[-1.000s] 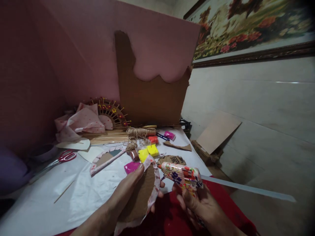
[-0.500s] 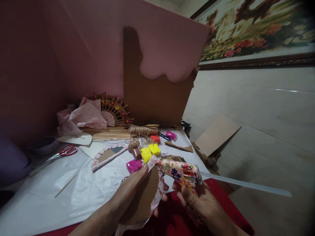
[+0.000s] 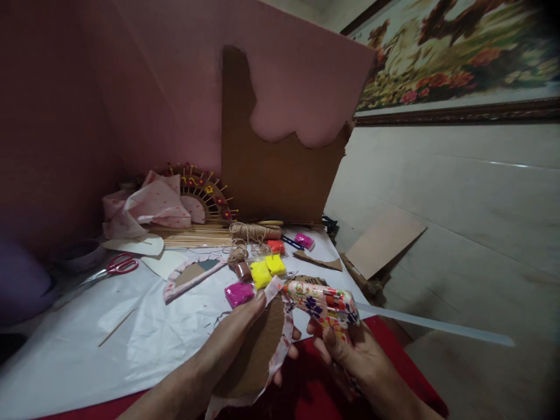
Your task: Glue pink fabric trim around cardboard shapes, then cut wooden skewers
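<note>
My left hand [image 3: 245,318] grips a curved cardboard piece [image 3: 249,359] whose border is wrapped in pink fabric. Its thumb presses near the upper end, and some fingertips show past the far edge. Closed around the handle of a glue gun [image 3: 321,300] with a floral pattern is my right hand [image 3: 354,350]. The gun's orange nozzle meets or nearly meets the fabric edge at the top of the cardboard. A long pale glue stick [image 3: 437,324] juts from the gun's rear. Part of the handle is hidden by my fingers.
On the white-covered table [image 3: 79,361] lie red-handled scissors [image 3: 121,263], a thin stick [image 3: 116,328], a fabric-edged half-round [image 3: 192,277], yellow packets [image 3: 266,269], a magenta packet [image 3: 239,294] and twine [image 3: 256,232]. Behind stand a decorated fan shape [image 3: 210,189] and a large cardboard sheet [image 3: 280,175].
The view has shifted very slightly. Both hands, the cardboard piece and the glue gun keep nearly the same positions, with the nozzle still at the fabric edge.
</note>
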A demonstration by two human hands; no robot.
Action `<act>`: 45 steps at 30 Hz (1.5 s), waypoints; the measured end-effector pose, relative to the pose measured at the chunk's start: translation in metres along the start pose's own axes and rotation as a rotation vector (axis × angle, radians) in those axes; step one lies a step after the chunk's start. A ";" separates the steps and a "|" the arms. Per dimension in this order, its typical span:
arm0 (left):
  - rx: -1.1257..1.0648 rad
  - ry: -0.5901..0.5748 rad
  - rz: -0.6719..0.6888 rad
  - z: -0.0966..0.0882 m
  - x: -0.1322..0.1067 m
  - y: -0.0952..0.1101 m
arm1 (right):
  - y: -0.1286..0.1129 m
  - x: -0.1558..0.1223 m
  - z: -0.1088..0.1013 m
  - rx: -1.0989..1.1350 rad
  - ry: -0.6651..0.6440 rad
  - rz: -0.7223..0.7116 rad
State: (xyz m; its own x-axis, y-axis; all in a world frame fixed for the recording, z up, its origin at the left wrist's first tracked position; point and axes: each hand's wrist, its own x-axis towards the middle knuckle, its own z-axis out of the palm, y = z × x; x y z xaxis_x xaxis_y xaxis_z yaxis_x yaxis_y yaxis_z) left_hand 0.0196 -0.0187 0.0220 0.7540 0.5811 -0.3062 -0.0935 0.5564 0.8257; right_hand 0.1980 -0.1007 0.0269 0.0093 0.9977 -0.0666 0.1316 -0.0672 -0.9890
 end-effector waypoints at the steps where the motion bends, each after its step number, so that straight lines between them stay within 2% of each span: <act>1: -0.003 -0.002 -0.006 0.000 0.000 0.000 | 0.000 0.000 0.000 0.000 0.005 -0.002; 10: -0.003 -0.019 -0.010 -0.003 0.001 -0.003 | -0.002 -0.001 0.000 -0.039 0.012 0.005; 14: 0.006 -0.015 -0.008 -0.002 -0.001 -0.002 | -0.009 -0.001 -0.001 -0.043 0.017 -0.059; 18: 0.019 0.003 -0.020 0.001 -0.002 0.000 | -0.009 0.000 -0.001 -0.022 -0.021 -0.010; 22: 0.020 0.008 -0.027 0.000 -0.001 0.001 | -0.006 -0.001 -0.002 -0.039 0.039 -0.031; 28: -0.011 -0.017 -0.040 -0.002 0.000 -0.001 | -0.008 -0.002 -0.005 -0.096 0.060 -0.063; 31: -0.025 -0.012 -0.050 -0.003 0.000 -0.001 | -0.005 -0.003 -0.004 -0.026 0.051 0.001; 34: -0.047 -0.030 -0.065 -0.005 0.001 -0.001 | -0.002 -0.006 -0.003 0.099 0.099 0.047; 37: -0.076 -0.064 -0.082 -0.005 0.003 0.000 | -0.002 -0.007 -0.008 0.177 0.134 0.038; 40: -0.106 -0.062 -0.105 -0.005 0.003 0.003 | -0.004 -0.004 -0.022 0.008 0.212 -0.073; 43: -0.104 -0.034 -0.085 -0.008 0.001 0.008 | -0.005 0.003 -0.041 -0.420 0.323 -0.189; 45: -0.097 -0.029 -0.046 -0.010 -0.001 0.010 | -0.003 0.008 -0.050 -0.652 0.294 -0.241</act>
State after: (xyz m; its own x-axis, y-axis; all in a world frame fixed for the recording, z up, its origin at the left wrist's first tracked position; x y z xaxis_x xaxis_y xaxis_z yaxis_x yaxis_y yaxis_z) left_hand 0.0116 -0.0074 0.0262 0.7771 0.5371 -0.3282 -0.1199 0.6381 0.7606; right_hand 0.2473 -0.0923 0.0363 0.1587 0.9498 0.2697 0.7222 0.0746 -0.6876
